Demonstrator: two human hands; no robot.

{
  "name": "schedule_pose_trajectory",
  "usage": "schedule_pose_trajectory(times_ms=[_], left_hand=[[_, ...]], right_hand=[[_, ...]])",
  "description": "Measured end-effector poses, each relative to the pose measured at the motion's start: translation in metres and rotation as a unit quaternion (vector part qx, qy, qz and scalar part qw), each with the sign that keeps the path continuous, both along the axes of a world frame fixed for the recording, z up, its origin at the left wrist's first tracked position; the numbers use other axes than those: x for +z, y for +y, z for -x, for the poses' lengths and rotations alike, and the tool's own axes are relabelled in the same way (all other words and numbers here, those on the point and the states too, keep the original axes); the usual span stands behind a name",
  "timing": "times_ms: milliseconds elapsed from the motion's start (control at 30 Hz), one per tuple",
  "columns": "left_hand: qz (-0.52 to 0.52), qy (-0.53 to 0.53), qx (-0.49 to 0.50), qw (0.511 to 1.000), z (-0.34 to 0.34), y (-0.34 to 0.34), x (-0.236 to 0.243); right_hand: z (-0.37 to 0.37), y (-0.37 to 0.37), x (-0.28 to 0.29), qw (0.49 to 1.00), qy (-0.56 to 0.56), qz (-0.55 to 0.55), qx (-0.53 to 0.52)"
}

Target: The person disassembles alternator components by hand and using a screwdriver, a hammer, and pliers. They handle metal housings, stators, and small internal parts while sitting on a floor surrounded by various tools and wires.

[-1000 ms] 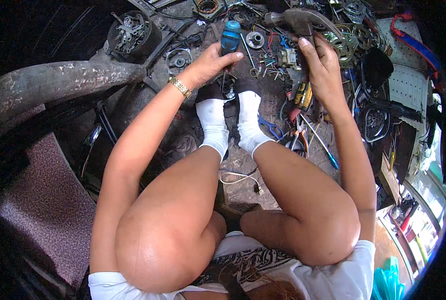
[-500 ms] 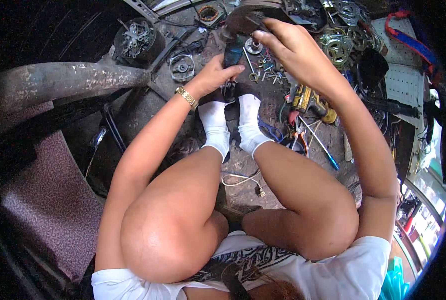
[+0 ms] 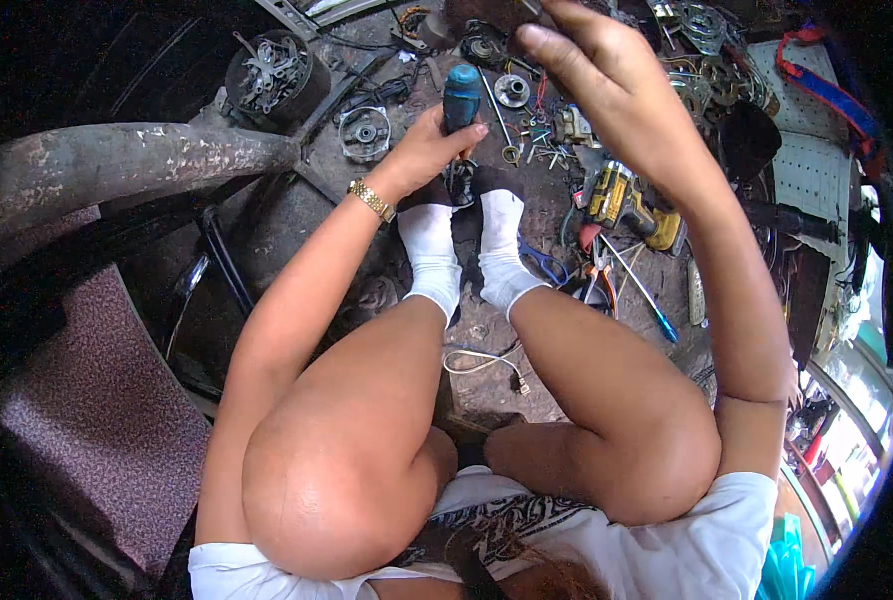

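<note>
Work at floor level, seen from the person's head. The left hand (image 3: 429,157) is wrapped around a teal-handled screwdriver (image 3: 463,92), which stands roughly upright just beyond the feet; its tip, and whatever it bears on, cannot be made out. The right hand (image 3: 612,78) is closed on a hammer (image 3: 492,18), raised near the upper edge of the view (the dark head is blurred and partly cut off).

The step in hand appears to be tapping the screwdriver. Good practice would keep its shaft steady in line with the blow, the left thumb and fingers below the handle's end, and the hammer face square to it; short, measured strokes would suit better than wide swings, given the feet close by.

Materials: the screwdriver handle is smooth and rounded. To its right lies a flanged metal disc (image 3: 512,90) with a raised hub; to its left, a ribbed metal housing (image 3: 365,134), dull grey and round-centred. A yellow-and-black cordless drill (image 3: 614,195) with a moulded casing lies near slim orange-handled pliers (image 3: 604,280). A thick curved pipe (image 3: 157,160) shows chipped, flaking paint, and the floor (image 3: 492,395) looks rough and stained.
</note>
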State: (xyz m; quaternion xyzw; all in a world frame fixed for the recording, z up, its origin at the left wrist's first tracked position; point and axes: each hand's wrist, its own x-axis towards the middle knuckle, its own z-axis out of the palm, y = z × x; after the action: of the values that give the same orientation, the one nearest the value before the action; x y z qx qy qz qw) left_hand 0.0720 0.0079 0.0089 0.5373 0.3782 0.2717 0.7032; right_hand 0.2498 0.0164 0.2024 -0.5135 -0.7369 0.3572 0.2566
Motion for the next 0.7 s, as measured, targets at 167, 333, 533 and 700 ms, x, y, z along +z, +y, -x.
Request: schedule_pose_trajectory(times_ms=[167, 333, 533, 700], left_hand=[[0.023, -0.001, 0.008, 1.000, 0.001, 0.003, 0.001], [0.021, -0.022, 0.010, 1.000, 0.001, 0.005, -0.003], [0.011, -0.018, 0.000, 1.000, 0.000, 0.009, -0.007], [0.013, -0.028, -0.005, 1.000, 0.000, 0.010, -0.010]], right_hand=[[0.001, -0.005, -0.001, 0.998, -0.024, 0.044, -0.023], [-0.004, -0.002, -0.012, 0.999, -0.017, 0.031, -0.024], [-0.015, -0.012, -0.043, 0.994, -0.062, -0.043, -0.084], [-0.019, -0.006, -0.046, 0.995, -0.073, -0.042, -0.062]])
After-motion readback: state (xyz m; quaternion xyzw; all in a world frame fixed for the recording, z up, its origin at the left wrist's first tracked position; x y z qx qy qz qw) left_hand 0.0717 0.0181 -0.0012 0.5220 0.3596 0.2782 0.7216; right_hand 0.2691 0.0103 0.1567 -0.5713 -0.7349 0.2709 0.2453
